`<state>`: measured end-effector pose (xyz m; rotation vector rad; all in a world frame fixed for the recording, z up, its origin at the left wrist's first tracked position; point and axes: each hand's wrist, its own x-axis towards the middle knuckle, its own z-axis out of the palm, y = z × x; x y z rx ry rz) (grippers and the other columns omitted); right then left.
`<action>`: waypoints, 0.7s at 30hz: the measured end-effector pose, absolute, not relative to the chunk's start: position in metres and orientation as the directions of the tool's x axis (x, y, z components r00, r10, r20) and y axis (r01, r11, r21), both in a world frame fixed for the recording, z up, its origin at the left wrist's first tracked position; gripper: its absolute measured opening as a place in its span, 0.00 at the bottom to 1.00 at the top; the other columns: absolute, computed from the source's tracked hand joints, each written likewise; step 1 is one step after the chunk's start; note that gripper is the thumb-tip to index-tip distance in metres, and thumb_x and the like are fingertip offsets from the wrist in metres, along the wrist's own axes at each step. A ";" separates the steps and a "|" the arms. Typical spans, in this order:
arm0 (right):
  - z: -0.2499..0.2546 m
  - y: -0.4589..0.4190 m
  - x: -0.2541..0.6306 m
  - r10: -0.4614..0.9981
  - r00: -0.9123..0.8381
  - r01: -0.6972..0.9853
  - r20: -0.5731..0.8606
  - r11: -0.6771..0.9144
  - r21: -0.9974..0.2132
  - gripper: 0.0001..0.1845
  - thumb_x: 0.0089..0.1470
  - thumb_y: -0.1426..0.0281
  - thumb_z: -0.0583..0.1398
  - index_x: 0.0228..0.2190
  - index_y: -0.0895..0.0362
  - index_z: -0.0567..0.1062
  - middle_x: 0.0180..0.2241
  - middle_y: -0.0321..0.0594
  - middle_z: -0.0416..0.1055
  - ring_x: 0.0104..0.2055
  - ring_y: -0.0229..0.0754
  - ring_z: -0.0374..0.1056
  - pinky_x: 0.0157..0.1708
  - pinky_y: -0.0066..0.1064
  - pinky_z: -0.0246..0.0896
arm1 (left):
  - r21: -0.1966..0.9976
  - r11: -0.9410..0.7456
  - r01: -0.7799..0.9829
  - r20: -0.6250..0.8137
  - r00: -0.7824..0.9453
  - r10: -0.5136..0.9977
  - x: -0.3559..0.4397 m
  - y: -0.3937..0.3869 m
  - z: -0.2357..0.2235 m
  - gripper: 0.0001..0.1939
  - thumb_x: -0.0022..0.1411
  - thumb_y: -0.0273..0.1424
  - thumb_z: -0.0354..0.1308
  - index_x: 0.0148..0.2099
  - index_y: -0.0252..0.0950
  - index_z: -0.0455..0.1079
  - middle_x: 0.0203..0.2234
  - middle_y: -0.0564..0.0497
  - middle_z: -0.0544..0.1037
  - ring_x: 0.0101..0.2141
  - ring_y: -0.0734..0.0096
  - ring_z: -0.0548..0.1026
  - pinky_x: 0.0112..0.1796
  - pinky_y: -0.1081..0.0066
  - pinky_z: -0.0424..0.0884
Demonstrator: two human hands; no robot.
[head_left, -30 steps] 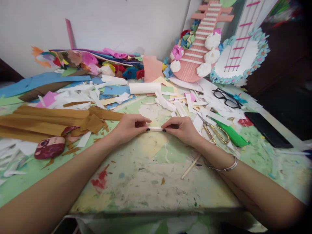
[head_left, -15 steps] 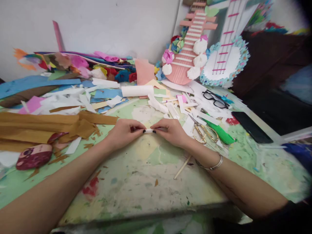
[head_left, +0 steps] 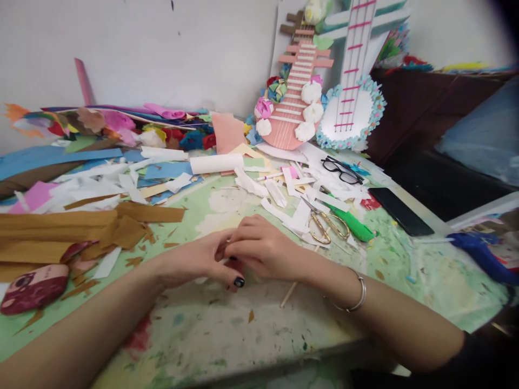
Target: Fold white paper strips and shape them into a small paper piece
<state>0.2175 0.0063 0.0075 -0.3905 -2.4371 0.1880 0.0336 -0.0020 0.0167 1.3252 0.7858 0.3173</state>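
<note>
Left hand [head_left: 194, 265] and right hand [head_left: 263, 249] press together over the table [head_left: 243, 324], fingers curled; anything gripped is hidden.

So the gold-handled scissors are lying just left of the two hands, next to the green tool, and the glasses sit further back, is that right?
Not quite. The head view shows the gold-handled scissors lying to the right of the hands, the left hand and right hand pressed together on the table. They do lie next to the green tool, and the glasses sit further back.

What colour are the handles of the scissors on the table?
Gold, on the scissors beside the right hand, seen in the head view.
</note>
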 end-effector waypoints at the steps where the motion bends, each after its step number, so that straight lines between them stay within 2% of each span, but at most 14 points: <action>1: 0.008 0.004 0.217 0.295 -0.752 0.244 0.589 0.955 -0.168 0.10 0.59 0.75 0.55 0.32 0.58 0.76 0.33 0.38 0.76 0.36 0.38 0.62 0.40 0.33 0.57 | 0.943 0.245 0.224 -0.331 0.706 0.626 0.037 -0.006 0.018 0.17 0.46 0.24 0.65 0.40 0.37 0.68 0.27 0.57 0.71 0.29 0.74 0.70 0.28 0.76 0.64; 3: 0.011 0.000 0.215 0.258 -0.774 0.278 0.578 0.959 -0.055 0.10 0.61 0.72 0.54 0.33 0.57 0.76 0.34 0.36 0.76 0.38 0.38 0.61 0.42 0.34 0.55 | 0.950 0.224 0.217 -0.312 0.693 0.651 0.043 -0.012 0.020 0.14 0.44 0.20 0.61 0.37 0.36 0.71 0.28 0.57 0.71 0.32 0.73 0.69 0.30 0.77 0.65; 6: 0.017 -0.007 0.216 0.237 -0.798 0.321 0.554 0.945 0.058 0.11 0.63 0.72 0.53 0.33 0.56 0.75 0.34 0.34 0.74 0.40 0.39 0.61 0.45 0.36 0.53 | 0.962 0.202 0.182 -0.272 0.674 0.687 0.049 -0.018 0.024 0.18 0.42 0.19 0.60 0.39 0.37 0.73 0.33 0.56 0.73 0.37 0.71 0.69 0.36 0.75 0.66; 9: 0.020 -0.011 0.216 0.228 -0.773 0.349 0.592 0.932 0.097 0.12 0.62 0.73 0.53 0.30 0.56 0.75 0.32 0.33 0.74 0.40 0.39 0.61 0.45 0.37 0.53 | 0.956 0.222 0.193 -0.294 0.613 0.733 0.052 -0.023 0.027 0.18 0.42 0.21 0.61 0.39 0.37 0.73 0.33 0.56 0.72 0.37 0.69 0.68 0.34 0.75 0.66; 12: 0.019 -0.011 0.215 0.228 -0.739 0.358 0.634 0.930 0.082 0.10 0.60 0.73 0.55 0.29 0.56 0.75 0.32 0.34 0.75 0.40 0.40 0.61 0.44 0.39 0.53 | 0.952 0.253 0.171 -0.306 0.553 0.775 0.056 -0.025 0.027 0.18 0.41 0.21 0.61 0.39 0.38 0.73 0.34 0.55 0.72 0.36 0.69 0.67 0.31 0.76 0.64; 15: 0.016 -0.007 0.214 0.227 -0.704 0.284 0.673 0.958 -0.027 0.05 0.55 0.73 0.59 0.30 0.57 0.75 0.33 0.35 0.76 0.40 0.42 0.62 0.43 0.40 0.55 | 0.953 0.283 0.110 -0.295 0.549 0.782 0.057 -0.025 0.025 0.15 0.42 0.23 0.63 0.36 0.37 0.72 0.30 0.55 0.72 0.31 0.73 0.66 0.26 0.78 0.61; 18: 0.015 0.010 0.221 0.300 -0.609 0.174 0.734 0.954 -0.246 0.07 0.54 0.74 0.58 0.33 0.56 0.76 0.32 0.36 0.77 0.37 0.39 0.66 0.43 0.36 0.60 | 0.925 0.378 0.041 -0.333 0.565 0.755 0.055 -0.022 0.020 0.13 0.45 0.31 0.66 0.34 0.36 0.67 0.17 0.60 0.60 0.18 0.82 0.53 0.18 0.80 0.47; 19: 0.015 0.019 0.227 0.378 -0.542 0.193 0.750 0.925 -0.326 0.09 0.55 0.75 0.56 0.35 0.56 0.76 0.31 0.36 0.77 0.36 0.38 0.67 0.42 0.34 0.62 | 0.904 0.428 0.008 -0.356 0.568 0.742 0.053 -0.020 0.018 0.14 0.47 0.33 0.67 0.33 0.36 0.65 0.14 0.63 0.55 0.16 0.84 0.48 0.17 0.80 0.43; 21: 0.014 0.040 0.244 0.650 -0.344 0.446 0.677 0.748 -0.491 0.11 0.55 0.74 0.55 0.37 0.56 0.76 0.35 0.39 0.78 0.38 0.39 0.69 0.43 0.34 0.63 | 0.857 0.511 -0.067 -0.391 0.562 0.729 0.050 -0.017 0.015 0.16 0.48 0.35 0.67 0.32 0.38 0.61 0.13 0.65 0.47 0.15 0.84 0.41 0.16 0.80 0.38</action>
